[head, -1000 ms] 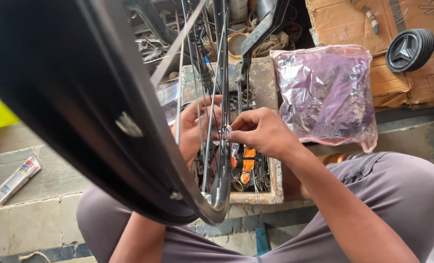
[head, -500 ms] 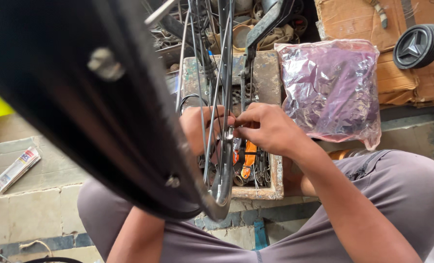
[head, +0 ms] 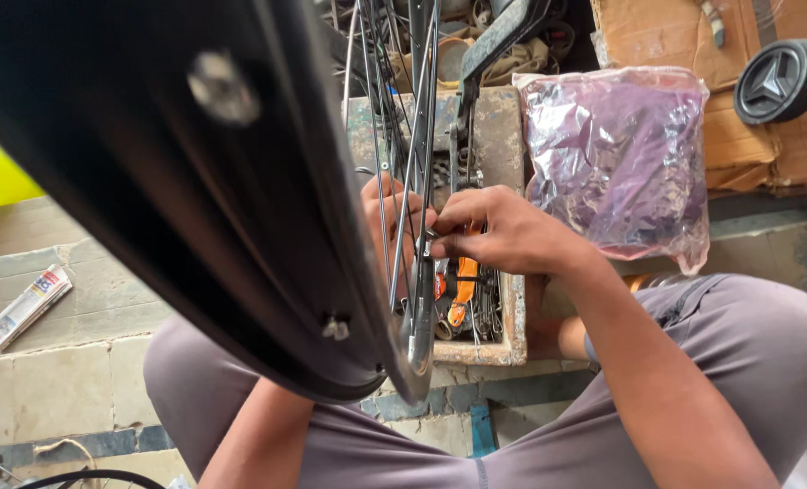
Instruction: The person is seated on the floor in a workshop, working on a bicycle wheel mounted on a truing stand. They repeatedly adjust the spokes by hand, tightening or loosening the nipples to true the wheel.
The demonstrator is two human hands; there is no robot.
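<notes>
A black bicycle wheel rim (head: 240, 226) fills the left of the view, with thin metal spokes (head: 408, 136) running up from its lower edge. My right hand (head: 499, 231) pinches a small metal tool or spoke nipple (head: 429, 237) against a spoke. Behind the spokes my left hand (head: 387, 222) grips them, partly hidden by the rim. Both hands meet above a worn wooden box (head: 503, 326) holding orange-handled tools (head: 462, 276).
A clear plastic bag of purple material (head: 616, 158) lies to the right. Cardboard boxes (head: 757, 136) and a small black wheel (head: 779, 81) sit at the back right. A small tube (head: 28, 303) lies on the tiled floor at left. My grey-trousered knees frame the box.
The rim has swung closer and further right across the view. My right hand shifted slightly down and left along the spokes; both hands keep their hold.
</notes>
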